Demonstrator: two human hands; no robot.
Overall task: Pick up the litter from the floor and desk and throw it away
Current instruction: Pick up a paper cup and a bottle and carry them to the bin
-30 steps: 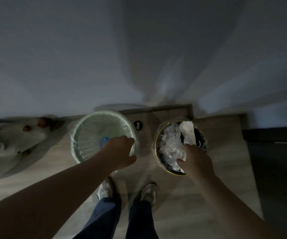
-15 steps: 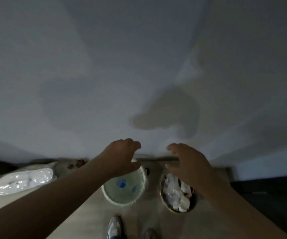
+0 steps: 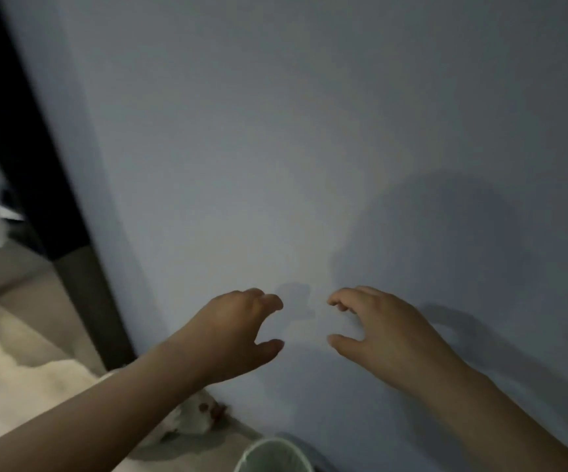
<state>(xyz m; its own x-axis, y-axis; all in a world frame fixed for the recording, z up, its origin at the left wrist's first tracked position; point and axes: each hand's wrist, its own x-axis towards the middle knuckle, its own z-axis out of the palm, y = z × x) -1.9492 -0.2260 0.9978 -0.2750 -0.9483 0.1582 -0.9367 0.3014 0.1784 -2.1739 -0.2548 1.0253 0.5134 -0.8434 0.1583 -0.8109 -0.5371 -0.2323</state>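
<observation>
Hovering at lower centre of the frame, the left hand (image 3: 238, 332) and right hand (image 3: 378, 332) face each other, near but not touching. Each has its fingers loosely curled with the thumb spread below them. Neither holds anything. Both are raised in front of the wall (image 3: 310, 131); whether they touch it cannot be told.

Task items: the bin (image 3: 272, 454) sits at the bottom edge, below and between the hands, with only its pale rim in view. No litter is in either hand. A white bundle (image 3: 190, 424) with brown spots lies at the foot of the wall, near the bin; whether it is litter cannot be told. A dark post (image 3: 54, 199) runs down the left side, with floor (image 3: 54, 311) beyond it.

Risks:
- Missed litter. Cause: the view is on the wall and the light is dim.
- Tipped bin. Cause: it stands close underfoot, nearly out of view.
- Wrong item discarded. Cause: the bundle is blurred.

Count: hands, two; bin, one; bundle, one; post, one.
</observation>
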